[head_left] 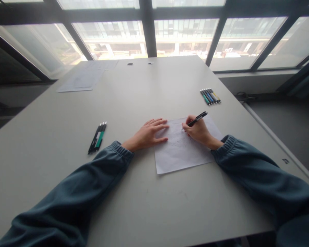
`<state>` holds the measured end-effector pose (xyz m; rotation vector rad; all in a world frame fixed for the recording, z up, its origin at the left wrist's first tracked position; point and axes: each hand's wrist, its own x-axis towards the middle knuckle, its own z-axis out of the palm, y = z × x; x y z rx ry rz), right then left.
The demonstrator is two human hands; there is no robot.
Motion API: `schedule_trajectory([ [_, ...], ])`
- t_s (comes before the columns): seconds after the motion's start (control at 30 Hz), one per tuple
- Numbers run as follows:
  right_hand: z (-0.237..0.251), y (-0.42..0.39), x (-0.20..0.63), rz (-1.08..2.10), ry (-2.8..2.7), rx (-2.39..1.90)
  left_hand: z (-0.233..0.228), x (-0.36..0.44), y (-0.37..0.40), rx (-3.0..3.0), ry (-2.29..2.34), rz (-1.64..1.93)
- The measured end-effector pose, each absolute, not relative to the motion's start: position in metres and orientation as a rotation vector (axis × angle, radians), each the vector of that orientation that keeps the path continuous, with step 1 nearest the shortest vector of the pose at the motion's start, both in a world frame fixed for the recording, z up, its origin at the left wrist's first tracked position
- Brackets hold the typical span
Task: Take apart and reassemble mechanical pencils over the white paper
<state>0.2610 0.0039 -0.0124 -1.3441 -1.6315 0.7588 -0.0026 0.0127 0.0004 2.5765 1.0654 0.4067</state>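
Note:
A white sheet of paper [175, 157] lies on the table in front of me, with faint marks on it. My right hand [197, 131] is closed around a black pen [199, 117], its tip down at the paper and its back end tilted up to the right. My left hand [151, 133] lies flat, fingers spread, across the paper's left edge. Left of that hand rest three pens [98, 137] side by side, one with a green section. Beyond my right hand is a row of several pens [210, 96] with green, blue, grey and yellow sections.
The white table [134, 199] reaches to the windows at the back. More sheets of paper [79, 78] lie at its far left. Two small round fittings [130, 64] sit near the far edge. On the floor to the right is a dark cable [243, 96].

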Motion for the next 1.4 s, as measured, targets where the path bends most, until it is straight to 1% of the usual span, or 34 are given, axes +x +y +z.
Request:
schedule_trajectory([
  [0.23, -0.012, 0.005, 0.262, 0.797, -1.508, -1.305, 0.001, -0.003, 0.012, 2.589, 1.062, 0.394],
  [0.33, -0.012, 0.007, 0.263, 0.721, -1.401, -1.274, 0.0, -0.004, 0.013, 2.585, 1.06, 0.404],
  [0.47, -0.01, 0.008, 0.264, 0.625, -1.402, -1.214, -0.001, -0.004, 0.013, 2.579, 1.053, 0.42],
  [0.57, -0.006, 0.005, 0.262, 0.76, -1.43, -1.122, 0.001, -0.003, 0.011, 2.582, 1.041, 0.478],
  [0.67, -0.002, 0.002, 0.261, 0.927, -1.395, -1.013, 0.003, -0.002, 0.009, 2.564, 1.07, 0.621],
  [0.8, 0.005, -0.002, 0.26, 0.968, -1.371, -0.943, 0.003, -0.002, 0.009, 2.511, 1.137, 0.848],
  [0.9, 0.01, -0.007, 0.26, 1.116, -1.462, -0.926, 0.004, -0.002, 0.01, 2.484, 1.11, 0.939],
  [1.03, 0.015, -0.013, 0.258, 1.357, -1.555, -0.836, 0.005, -0.002, 0.009, 2.491, 1.002, 0.949],
  [1.23, 0.013, -0.015, 0.257, 1.485, -1.548, -0.813, 0.005, -0.003, 0.007, 2.535, 0.973, 0.918],
  [1.4, 0.009, -0.007, 0.262, 1.617, -1.3, -0.818, 0.004, -0.002, 0.008, 2.499, 1.023, 0.986],
])
